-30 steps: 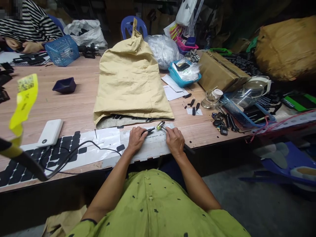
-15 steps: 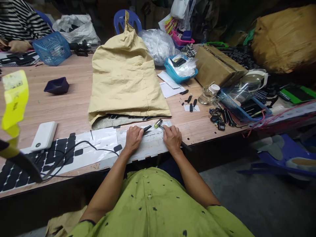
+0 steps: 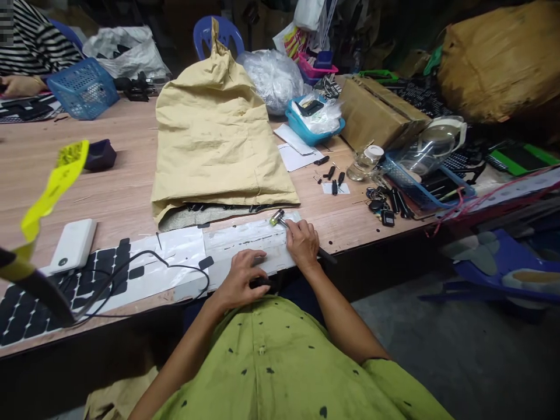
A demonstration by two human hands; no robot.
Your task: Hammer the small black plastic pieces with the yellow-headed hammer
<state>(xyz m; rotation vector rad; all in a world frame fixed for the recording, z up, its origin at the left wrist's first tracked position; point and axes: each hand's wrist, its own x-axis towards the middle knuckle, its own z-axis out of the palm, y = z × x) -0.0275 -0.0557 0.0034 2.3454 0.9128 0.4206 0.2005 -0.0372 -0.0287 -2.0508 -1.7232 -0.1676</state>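
Note:
My right hand [image 3: 301, 244] rests on the long white keyboard frame [image 3: 245, 245] at the table's near edge, closed on a small hammer [image 3: 277, 218] with a yellow and metal head; its dark handle sticks out behind the hand. My left hand [image 3: 242, 279] is at the table edge close to my body, fingers curled around a small dark object [image 3: 261, 282] that I cannot make out. A tan cloth sack [image 3: 219, 128] lies just beyond the frame, with dark keyboards showing under its open end.
A white power bank [image 3: 72, 245], a black cable [image 3: 131, 268] and a keycap sheet [image 3: 44, 297] lie to the left. Small tools [image 3: 335, 178], a blue tray [image 3: 312, 128], a cardboard box [image 3: 380, 114] and a blue basket [image 3: 426, 186] crowd the right. Another person sits at the far left behind a blue basket [image 3: 81, 87].
My left hand has drawn back from the frame's top to the table edge near my body, bringing the dark piece with it. The right hand stays put with the hammer.

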